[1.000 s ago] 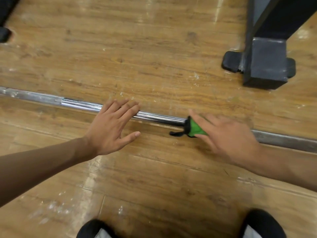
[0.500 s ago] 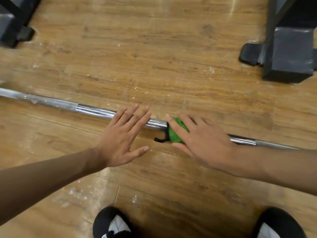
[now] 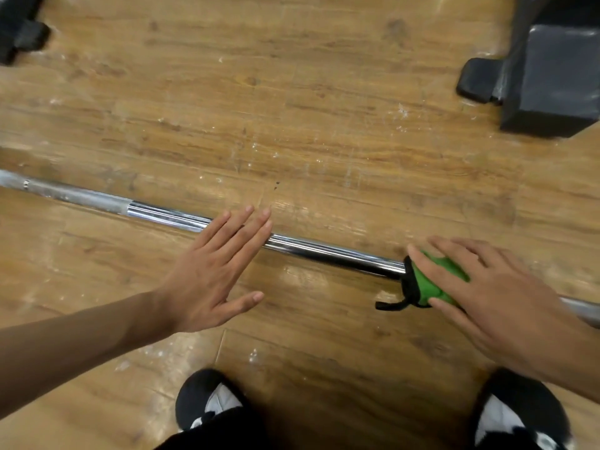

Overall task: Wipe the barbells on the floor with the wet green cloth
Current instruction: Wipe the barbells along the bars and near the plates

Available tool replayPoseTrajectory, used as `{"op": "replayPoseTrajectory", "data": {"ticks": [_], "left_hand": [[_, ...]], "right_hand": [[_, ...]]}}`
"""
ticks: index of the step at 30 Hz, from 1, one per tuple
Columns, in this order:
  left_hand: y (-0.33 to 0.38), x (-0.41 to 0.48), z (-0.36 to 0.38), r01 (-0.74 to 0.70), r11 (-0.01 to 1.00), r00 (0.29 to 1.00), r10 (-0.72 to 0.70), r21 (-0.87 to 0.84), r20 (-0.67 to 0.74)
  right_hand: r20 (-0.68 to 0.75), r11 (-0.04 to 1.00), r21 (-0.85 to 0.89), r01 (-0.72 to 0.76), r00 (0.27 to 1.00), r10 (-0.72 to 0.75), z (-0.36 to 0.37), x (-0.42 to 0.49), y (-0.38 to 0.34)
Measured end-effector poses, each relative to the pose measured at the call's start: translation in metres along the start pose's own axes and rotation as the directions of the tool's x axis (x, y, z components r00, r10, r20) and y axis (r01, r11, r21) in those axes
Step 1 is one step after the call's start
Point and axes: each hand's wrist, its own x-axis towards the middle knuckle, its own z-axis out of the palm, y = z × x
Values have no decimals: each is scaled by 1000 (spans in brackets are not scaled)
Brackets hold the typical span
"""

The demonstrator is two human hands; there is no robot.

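Stands over the bar (image 3: 324, 251), which lies flat on the floor (image 3: 292, 108) and runs from far left to near right, with the shoes (image 3: 207, 401) planted just short of it.

Lays the left hand (image 3: 207, 280) across the bar, fingers straight, together and released, gripping nothing. This is probably to pin the round steel so it cannot roll under the wiping.

Holds the cloth (image 3: 435, 280) on the bar with the right hand (image 3: 487, 287), well to the right of the other hand. Drapes the fingers over the top, only lightly bent, and closes the thumb on the near side — a loose clamp that folds the cloth round the shaft rather than just dabbing the top. Seems set for sliding along the length, so the curved sides get wiped too.

Shows polished chrome between the hands, bright and streaked with reflections, then a duller, matte grey stretch past a seam toward the left. Looks grey again beyond the right hand. Cannot tell from here which parts are wet.

Looks soft and bunched, bright green with black edging, and trails a black loop (image 3: 389, 305) onto the boards.

Underfoot: wood-grain planks, glossy in patches, scuffed and flecked with white. Top right, well apart from the bar — a blocky, matte black stand (image 3: 552, 79).
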Motion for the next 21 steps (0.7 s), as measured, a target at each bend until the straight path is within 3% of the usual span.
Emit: {"op": "replayPoseTrajectory", "data": {"ticks": [4, 8, 11, 13, 21], "left_hand": [[-1, -5, 3, -28, 1000, 1000, 27, 10, 6], [2, -2, 5, -28, 999, 1000, 27, 18, 14], [0, -3, 3, -62, 998, 998, 62, 29, 19], [0, -4, 2, -74, 996, 997, 73, 39, 20], [0, -13, 10, -90, 993, 996, 89, 74, 13]], "right_hand": [[27, 995, 97, -29, 999, 26, -1, 14, -24], [81, 980, 175, 97, 990, -112, -13, 74, -76], [-13, 965, 208, 158, 987, -158, -21, 120, -108], [-67, 976, 117, 182, 982, -175, -19, 130, -105], [-228, 944, 12, 329, 921, -317, 17, 9, -31]]}}
